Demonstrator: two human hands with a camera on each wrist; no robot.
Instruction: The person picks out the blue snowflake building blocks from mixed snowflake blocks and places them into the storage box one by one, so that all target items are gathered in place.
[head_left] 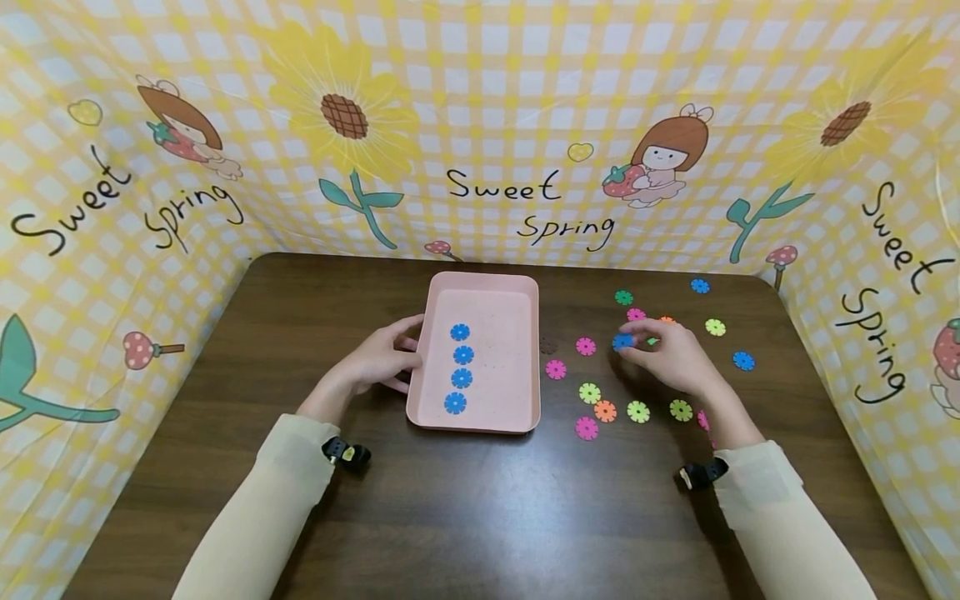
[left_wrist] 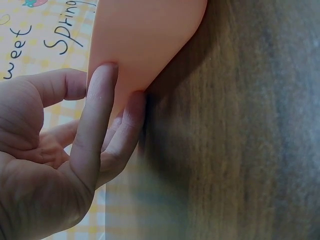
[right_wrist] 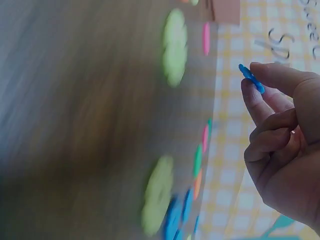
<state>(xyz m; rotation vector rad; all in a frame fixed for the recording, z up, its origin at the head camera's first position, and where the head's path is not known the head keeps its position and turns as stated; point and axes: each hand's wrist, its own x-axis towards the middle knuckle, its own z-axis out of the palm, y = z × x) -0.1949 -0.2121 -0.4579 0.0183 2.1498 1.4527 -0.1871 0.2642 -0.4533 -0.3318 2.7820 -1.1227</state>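
A pink tray [head_left: 516,367] stands near the middle of the table, with several blue snowflake discs [head_left: 462,378] in a column along its left half. My left hand [head_left: 378,357] rests against the tray's left side; in the left wrist view its fingers touch the outer wall [left_wrist: 145,35] and reach the rim and base. To the right of the tray, my right hand [head_left: 671,358] pinches one blue snowflake disc [right_wrist: 251,78] between thumb and fingertips, held above the table. Pink [head_left: 586,346], yellow-green [head_left: 638,412], orange [head_left: 605,411] and green [head_left: 623,297] discs lie scattered around it.
Two more blue discs, one at the back [head_left: 700,286] and one farther right [head_left: 743,361], lie on the dark wooden table [head_left: 480,517]. A yellow checked cloth [head_left: 495,100] hangs around the back and sides. My right forearm partly covers a pink disc [head_left: 703,420].
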